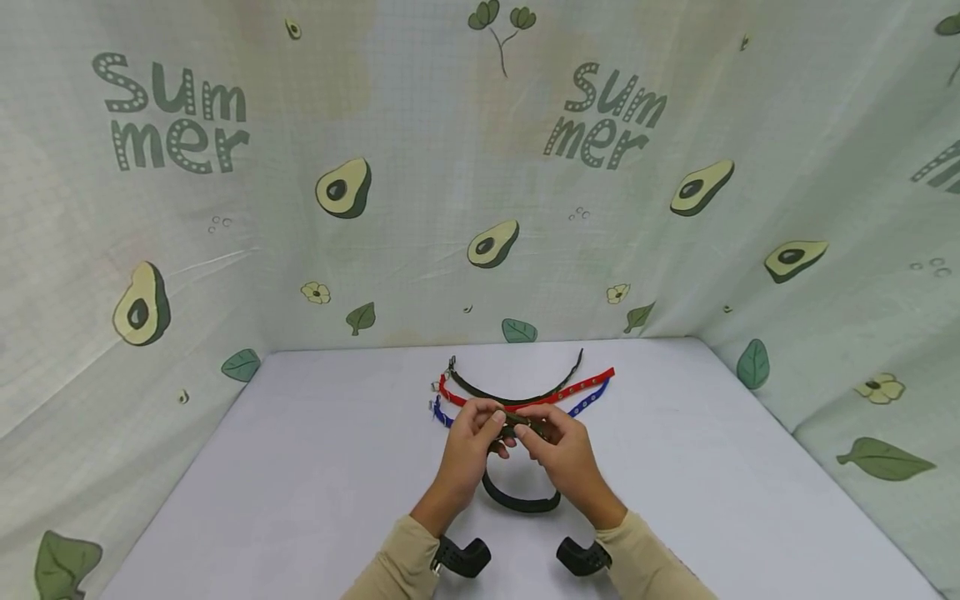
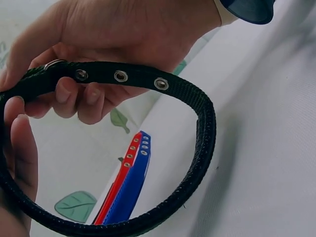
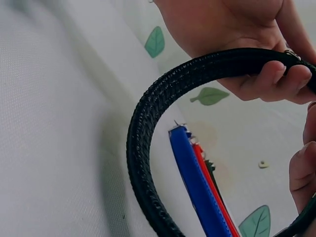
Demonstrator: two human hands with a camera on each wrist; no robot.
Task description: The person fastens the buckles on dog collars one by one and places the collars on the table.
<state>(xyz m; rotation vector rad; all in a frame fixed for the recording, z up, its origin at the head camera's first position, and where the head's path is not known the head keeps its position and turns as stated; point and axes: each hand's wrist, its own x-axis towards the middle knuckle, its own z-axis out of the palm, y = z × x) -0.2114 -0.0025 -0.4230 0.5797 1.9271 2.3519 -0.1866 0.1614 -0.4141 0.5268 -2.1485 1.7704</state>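
Over the middle of the table, both hands hold a black webbing collar bent into a loop. My left hand pinches the top of the loop from the left. My right hand pinches it from the right, next to the metal buckle. The loop's lower part hangs toward me, just above the table. In the left wrist view the black collar shows three metal eyelets under curled fingers. In the right wrist view fingers wrap over the black collar at its top.
Three more collars lie flat side by side just beyond the hands: a dark one, a red one and a blue one. An avocado-print cloth backdrop walls in the white table on three sides.
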